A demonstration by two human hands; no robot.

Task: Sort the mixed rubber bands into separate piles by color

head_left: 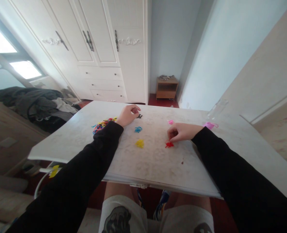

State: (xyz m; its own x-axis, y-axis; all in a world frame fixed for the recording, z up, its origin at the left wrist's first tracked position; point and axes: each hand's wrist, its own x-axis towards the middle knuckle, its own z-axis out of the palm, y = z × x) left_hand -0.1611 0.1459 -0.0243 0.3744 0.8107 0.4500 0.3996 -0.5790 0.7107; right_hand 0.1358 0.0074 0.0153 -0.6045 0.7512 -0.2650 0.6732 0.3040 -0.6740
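Observation:
My left hand (128, 115) is at the far side of the table, its fingers curled with the tips at a small pile of black strands (139, 116). Whatever lies between those fingertips is too small to make out. My right hand (183, 131) has its fingers closed, thumb and fingertips down at a pile of thin red strands (169, 144), with some red at the tips. Between the hands lie a blue pile (138, 129) and a yellow pile (139, 143). Beyond my right hand is a small pink pile (170, 122). A mixed multicoloured heap (103, 125) sits beside my left wrist, partly behind the sleeve.
The white table (143, 165) spans the view before my knees. A clear plastic bottle or cup (217, 108) and a pink item (210, 125) are at its right rear. A small dark speck (182, 161) lies near the right forearm. Dark clothes (41, 103) are heaped at left.

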